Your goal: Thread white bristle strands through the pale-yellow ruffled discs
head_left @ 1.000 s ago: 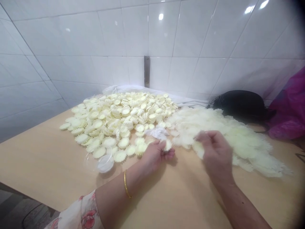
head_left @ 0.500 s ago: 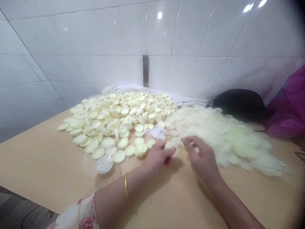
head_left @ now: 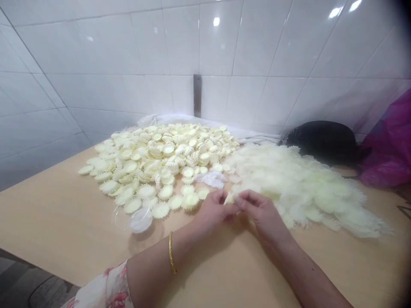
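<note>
My left hand (head_left: 215,210) and my right hand (head_left: 261,214) meet at the middle of the wooden table (head_left: 64,222), fingers pinched together on one small pale yellow frilled piece (head_left: 230,198). A wide heap of round, ridged yellow pieces (head_left: 160,160) lies to the left and behind. To the right spreads a loose pile of thin, feathery pale pieces (head_left: 298,182). A gold bangle (head_left: 170,252) circles my left wrist.
A small clear plastic cup (head_left: 141,219) lies on its side near the left heap. A white scrap (head_left: 212,177) sits between the piles. A black bag (head_left: 324,139) and magenta plastic (head_left: 388,145) stand at the right by the tiled wall.
My right hand has drawn back left from the feathery pile and joined my left hand, both now pinching the same small piece.
</note>
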Action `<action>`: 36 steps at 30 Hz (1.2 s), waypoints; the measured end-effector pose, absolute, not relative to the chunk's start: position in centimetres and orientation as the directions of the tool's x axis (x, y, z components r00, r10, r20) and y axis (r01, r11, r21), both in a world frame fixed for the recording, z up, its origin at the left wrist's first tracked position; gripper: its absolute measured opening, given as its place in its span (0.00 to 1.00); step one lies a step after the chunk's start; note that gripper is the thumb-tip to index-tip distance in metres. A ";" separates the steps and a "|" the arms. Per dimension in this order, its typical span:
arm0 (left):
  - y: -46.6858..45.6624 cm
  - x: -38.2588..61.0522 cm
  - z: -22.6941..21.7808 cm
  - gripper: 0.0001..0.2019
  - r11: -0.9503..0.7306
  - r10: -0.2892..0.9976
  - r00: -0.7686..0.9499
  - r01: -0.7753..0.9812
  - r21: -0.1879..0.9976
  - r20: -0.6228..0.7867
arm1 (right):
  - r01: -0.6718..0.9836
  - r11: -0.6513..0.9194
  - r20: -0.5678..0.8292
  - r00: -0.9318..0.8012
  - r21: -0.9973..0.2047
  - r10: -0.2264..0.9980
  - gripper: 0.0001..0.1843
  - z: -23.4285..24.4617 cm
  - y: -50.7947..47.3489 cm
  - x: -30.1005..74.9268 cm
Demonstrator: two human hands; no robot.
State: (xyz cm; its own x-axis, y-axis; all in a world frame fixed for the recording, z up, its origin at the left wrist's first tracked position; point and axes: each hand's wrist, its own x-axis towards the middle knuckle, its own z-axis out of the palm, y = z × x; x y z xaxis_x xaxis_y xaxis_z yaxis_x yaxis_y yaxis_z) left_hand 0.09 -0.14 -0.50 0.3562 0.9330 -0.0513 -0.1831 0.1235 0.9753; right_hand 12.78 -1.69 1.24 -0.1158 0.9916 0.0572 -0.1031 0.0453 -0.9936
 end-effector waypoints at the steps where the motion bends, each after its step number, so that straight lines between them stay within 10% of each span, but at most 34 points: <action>1: -0.2 0.1 -0.3 0.08 0.141 0.927 0.369 -0.191 0.971 -0.062 | -0.100 0.050 0.060 -0.099 -0.994 0.993 0.17 1.1 -1.6 12.9; 9: -0.5 0.8 0.7 0.11 0.395 0.898 0.329 -0.311 0.865 -0.291 | 0.138 0.122 0.125 0.019 -0.983 0.992 0.19 0.4 -1.2 13.6; 17: 0.1 0.5 0.2 0.13 0.447 0.862 0.430 -0.399 0.801 -0.267 | 0.004 0.067 0.067 -0.052 -0.998 0.996 0.16 -0.4 -0.7 13.8; 25: -0.3 0.5 0.7 0.12 0.369 0.918 0.294 -0.386 0.846 -0.266 | 0.229 0.106 0.112 0.012 -0.968 0.994 0.15 0.1 -1.0 13.7; 36: 0.3 0.2 0.1 0.08 0.241 0.970 0.108 -0.273 0.931 -0.219 | -0.131 0.236 0.185 0.318 -0.963 0.930 0.11 1.1 -0.5 14.3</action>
State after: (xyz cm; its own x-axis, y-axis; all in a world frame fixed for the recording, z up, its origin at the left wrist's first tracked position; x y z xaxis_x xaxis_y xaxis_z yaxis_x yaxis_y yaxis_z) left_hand 0.25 0.25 0.14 0.1080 0.9698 -0.2189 -0.2730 0.2406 0.9314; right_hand 14.33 -0.46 1.10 0.3175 0.9301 0.1845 -0.1311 0.2358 -0.9629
